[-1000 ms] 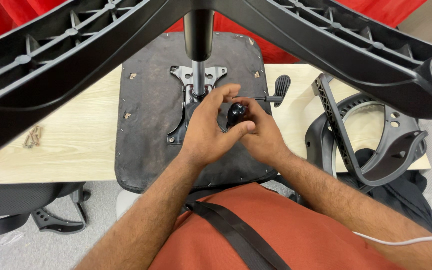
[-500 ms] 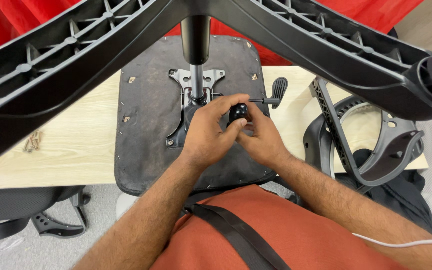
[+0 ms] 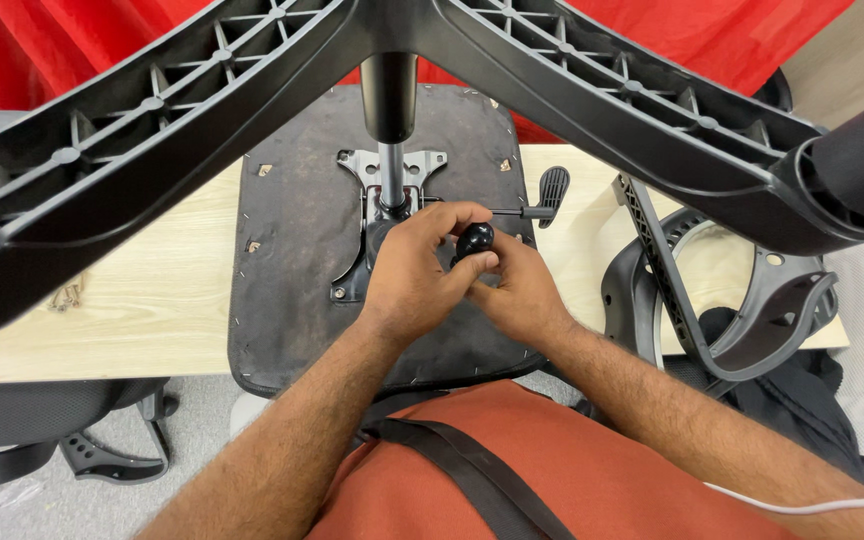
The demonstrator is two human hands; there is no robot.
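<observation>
Chair base: the big black star-shaped chair base (image 3: 572,90) fills the top of the view, its post pointing down at the seat.
Worktop: the pale wooden worktop (image 3: 142,290) carries the seat, with a few small screws (image 3: 67,295) at its left side.
Seat: the black seat bottom (image 3: 302,250) lies upside down, with a metal plate (image 3: 392,170) fixed in its middle.
Armrest frame: a black armrest frame (image 3: 722,290) lies just beside the seat, on the right.
Lever: a black paddle lever (image 3: 550,188) sticks out from the plate to the right.
Left hand: the left hand (image 3: 412,270) is curled, its fingertips pinching the knob from the left.
Right hand: the right hand (image 3: 517,290) is cupped under the knob, thumb pressing on it.
Knob: the round black knob (image 3: 474,240) sits between both hands, just in front of the plate.
Doing it well: I think it helps to hold the knob straight and turn it gently, so it does not go in crooked.
</observation>
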